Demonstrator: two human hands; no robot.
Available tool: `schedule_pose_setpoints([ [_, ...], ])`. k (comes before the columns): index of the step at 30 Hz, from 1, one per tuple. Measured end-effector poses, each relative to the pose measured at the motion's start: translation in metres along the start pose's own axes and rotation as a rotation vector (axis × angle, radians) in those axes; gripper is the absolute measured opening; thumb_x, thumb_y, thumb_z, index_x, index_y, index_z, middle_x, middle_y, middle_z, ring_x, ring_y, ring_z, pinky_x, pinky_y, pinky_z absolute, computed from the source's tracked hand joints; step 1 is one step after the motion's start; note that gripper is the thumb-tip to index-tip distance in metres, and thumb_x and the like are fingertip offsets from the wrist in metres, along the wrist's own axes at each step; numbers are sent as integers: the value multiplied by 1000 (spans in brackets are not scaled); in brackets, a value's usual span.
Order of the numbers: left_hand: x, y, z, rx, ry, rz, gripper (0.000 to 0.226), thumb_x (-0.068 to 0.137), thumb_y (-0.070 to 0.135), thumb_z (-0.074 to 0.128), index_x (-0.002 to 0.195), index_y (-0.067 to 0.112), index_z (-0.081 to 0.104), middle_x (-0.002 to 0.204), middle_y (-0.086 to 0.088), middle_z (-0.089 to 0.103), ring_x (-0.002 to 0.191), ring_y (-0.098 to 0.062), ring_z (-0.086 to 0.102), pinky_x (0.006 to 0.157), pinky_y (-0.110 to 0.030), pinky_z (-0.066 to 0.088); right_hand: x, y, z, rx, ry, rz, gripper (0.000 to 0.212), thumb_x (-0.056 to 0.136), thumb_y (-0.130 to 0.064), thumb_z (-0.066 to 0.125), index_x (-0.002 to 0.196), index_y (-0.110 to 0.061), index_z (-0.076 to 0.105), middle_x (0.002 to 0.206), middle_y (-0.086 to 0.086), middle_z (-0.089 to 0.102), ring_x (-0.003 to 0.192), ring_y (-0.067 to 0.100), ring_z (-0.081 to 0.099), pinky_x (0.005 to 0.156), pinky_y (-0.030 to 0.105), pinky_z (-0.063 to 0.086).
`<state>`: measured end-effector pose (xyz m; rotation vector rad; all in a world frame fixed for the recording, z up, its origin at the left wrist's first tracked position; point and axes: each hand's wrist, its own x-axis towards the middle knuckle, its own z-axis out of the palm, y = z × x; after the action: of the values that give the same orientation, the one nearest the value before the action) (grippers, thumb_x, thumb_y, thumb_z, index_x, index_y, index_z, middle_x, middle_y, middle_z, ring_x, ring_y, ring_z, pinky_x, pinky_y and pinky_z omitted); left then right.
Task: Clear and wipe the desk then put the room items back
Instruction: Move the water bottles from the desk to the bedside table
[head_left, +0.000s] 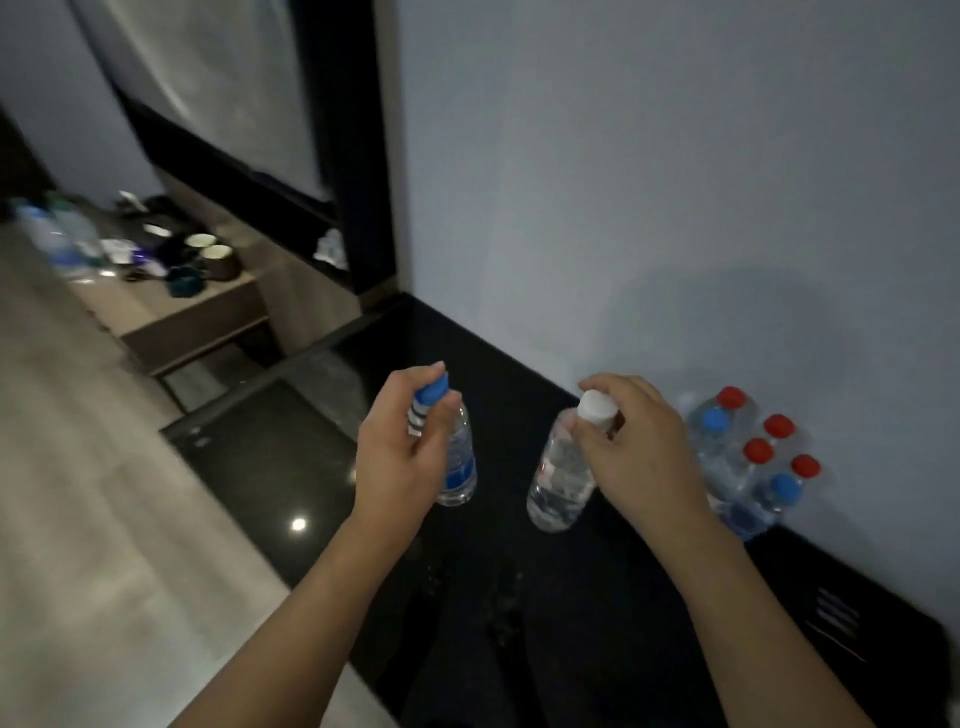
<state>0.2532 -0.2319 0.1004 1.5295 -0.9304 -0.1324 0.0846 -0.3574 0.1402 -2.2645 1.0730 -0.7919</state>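
Note:
My left hand (397, 457) grips the neck of a clear water bottle with a blue cap and blue label (460, 467). My right hand (636, 447) pinches the neck of a clear bottle with a white cap (558, 483). Both bottles hang upright over a glossy black counter (291, 452) by the grey wall; I cannot tell whether their bases touch it. To the right of my right hand stands a shrink-wrapped pack of bottles with red and blue caps (753, 462), against the wall.
A wooden desk (171, 317) at the far left holds blurred bottles (57, 234), dark mugs (215, 257) and small items. A black-framed mirror (244, 98) hangs above it. Pale floor (78, 493) runs along the left. A printed sign (836, 618) lies on the counter at right.

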Motion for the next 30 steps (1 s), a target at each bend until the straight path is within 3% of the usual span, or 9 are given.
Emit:
schedule_pose_setpoints([
  [7,-61,39,-142,24,128,-56,20,92,20,64,110,24,61,98,13,64,95,-12,65,83,-27,54,-68,-104,61,226,-210,-70,30,87,-29,69,116,-32,62,103,-17,56,91,-3,56,76,13,48],
  [10,-76,40,-200,35,190,-69,22,88,30,61,109,24,62,95,9,65,89,-17,66,77,-34,58,-78,-153,91,315,-304,-158,31,87,-26,70,115,-35,63,105,-18,58,91,-5,57,73,12,48],
  [13,-74,31,-260,78,245,-52,22,87,33,60,108,25,62,94,9,66,90,-15,67,76,-31,58,-79,-201,126,400,-392,-247,33,85,-21,72,114,-35,64,108,-21,59,97,-3,58,76,11,49],
  [18,-48,8,-361,146,259,-25,24,87,38,57,110,29,59,98,17,63,97,-7,64,77,-13,51,-66,-273,201,470,-346,-219,34,82,-19,75,111,-36,67,104,-17,62,86,6,60,74,18,53],
  [24,-7,-28,-474,185,241,-59,35,84,45,56,113,26,59,104,14,65,101,-6,64,80,-19,54,-49,-364,297,505,-323,-216,34,81,-17,77,113,-28,69,104,-13,63,88,0,60,71,15,51],
  [30,35,-85,-543,186,286,-139,23,87,36,59,109,32,61,104,16,65,102,-7,64,83,-27,54,-17,-420,369,514,-345,-194,34,81,-22,77,109,-37,67,101,-17,62,88,10,62,76,28,58],
])
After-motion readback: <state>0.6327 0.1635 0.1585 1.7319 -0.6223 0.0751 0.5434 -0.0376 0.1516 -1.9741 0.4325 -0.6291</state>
